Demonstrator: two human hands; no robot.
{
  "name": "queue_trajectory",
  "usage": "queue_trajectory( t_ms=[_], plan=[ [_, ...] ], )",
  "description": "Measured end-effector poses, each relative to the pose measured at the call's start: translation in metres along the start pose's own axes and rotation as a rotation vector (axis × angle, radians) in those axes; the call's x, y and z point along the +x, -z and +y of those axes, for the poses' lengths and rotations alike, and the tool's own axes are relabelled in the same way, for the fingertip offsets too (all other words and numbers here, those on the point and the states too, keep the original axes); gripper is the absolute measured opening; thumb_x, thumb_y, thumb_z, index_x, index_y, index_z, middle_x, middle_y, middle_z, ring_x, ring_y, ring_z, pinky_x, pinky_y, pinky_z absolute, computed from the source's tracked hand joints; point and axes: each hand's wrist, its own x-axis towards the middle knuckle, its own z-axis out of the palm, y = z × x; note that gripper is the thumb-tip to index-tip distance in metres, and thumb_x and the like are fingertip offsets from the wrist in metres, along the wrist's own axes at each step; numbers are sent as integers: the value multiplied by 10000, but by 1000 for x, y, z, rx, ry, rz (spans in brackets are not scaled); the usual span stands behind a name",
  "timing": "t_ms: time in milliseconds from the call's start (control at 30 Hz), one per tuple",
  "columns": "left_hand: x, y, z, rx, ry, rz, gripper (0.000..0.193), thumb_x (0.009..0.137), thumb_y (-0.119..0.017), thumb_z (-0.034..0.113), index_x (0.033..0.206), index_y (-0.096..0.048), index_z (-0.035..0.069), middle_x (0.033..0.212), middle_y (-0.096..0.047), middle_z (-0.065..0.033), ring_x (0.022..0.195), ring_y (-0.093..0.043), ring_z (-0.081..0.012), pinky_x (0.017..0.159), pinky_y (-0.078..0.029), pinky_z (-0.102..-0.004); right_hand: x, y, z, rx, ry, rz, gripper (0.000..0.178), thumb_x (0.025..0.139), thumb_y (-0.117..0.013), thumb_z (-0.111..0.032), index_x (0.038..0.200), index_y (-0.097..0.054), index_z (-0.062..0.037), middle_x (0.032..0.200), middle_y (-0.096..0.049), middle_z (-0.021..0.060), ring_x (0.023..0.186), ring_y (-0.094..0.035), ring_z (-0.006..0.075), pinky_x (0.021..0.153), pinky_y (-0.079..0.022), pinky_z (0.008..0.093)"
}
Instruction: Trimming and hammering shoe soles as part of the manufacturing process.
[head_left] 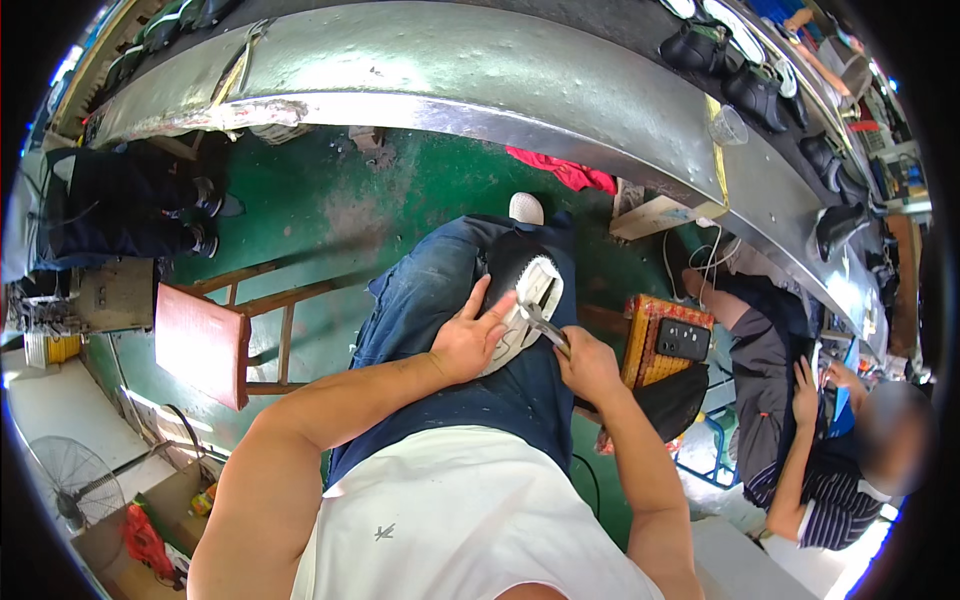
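Note:
A black shoe upper with a white insole side facing up point(543, 272) lies across my lap. My left hand point(468, 342) grips it from the left, fingers stretched along its side and edge. My right hand point(592, 366) is closed around the handles of metal pincers point(545, 326). The jaws of the pincers meet the shoe's edge close to my left fingertips, but what they pinch is too small to make out. Beneath the shoe, my blue jeans point(420, 285) carry it.
A long metal bench point(430, 70) with black shoes point(752, 95) runs ahead. At left stands a wooden stool point(205, 342); at right, a patterned seat point(640, 345) bears a phone point(683, 339). A co-worker point(800, 440) sits at far right; another person's legs point(130, 205) are left.

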Motion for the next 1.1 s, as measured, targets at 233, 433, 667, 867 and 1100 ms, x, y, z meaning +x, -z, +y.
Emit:
queue_trajectory(
  t_ms=[233,433,667,867,1100],
  plan=[
    [26,34,27,181,161,-349,579,1052,-468,317,1608,-309,283,1601,-156,-397,937,-701,-481,888,-583,-457,21,75,-4,538,-352,-743,273,986,-634,-265,1050,-620,-1,902,-685,226,839,-664,442,761,-535,456],
    [34,45,44,222,194,-511,617,1041,-497,361,1615,-278,302,1580,-150,-431,1016,-668,-530,953,-550,-482,42,24,-25,223,-52,-166,427,1059,-475,-381,1030,-590,29,904,-670,282,904,-650,474,806,-498,534],
    [-3,34,26,-199,498,-211,892,958,-649,364,1567,-192,-101,1528,-386,-359,1369,-489,-450,1154,-388,-383,17,44,-45,590,-43,-135,432,1065,-449,-376,1028,-578,35,925,-667,296,903,-647,486,799,-498,545],
    [2,50,22,-197,474,-424,977,874,-727,327,1602,-176,-20,1439,-510,-334,1298,-553,-451,1118,-424,-396,0,40,-39,501,-211,-428,384,1076,-461,-337,1015,-607,14,837,-686,185,809,-691,355,749,-533,444],
    [37,122,64,43,183,-325,908,763,-796,194,1537,-343,54,1253,-648,-303,1141,-662,-416,1004,-514,-403,-53,-5,-12,1072,-357,15,393,1087,-465,-332,1131,-606,31,884,-677,79,765,-656,152,704,-521,307]
  ],
)
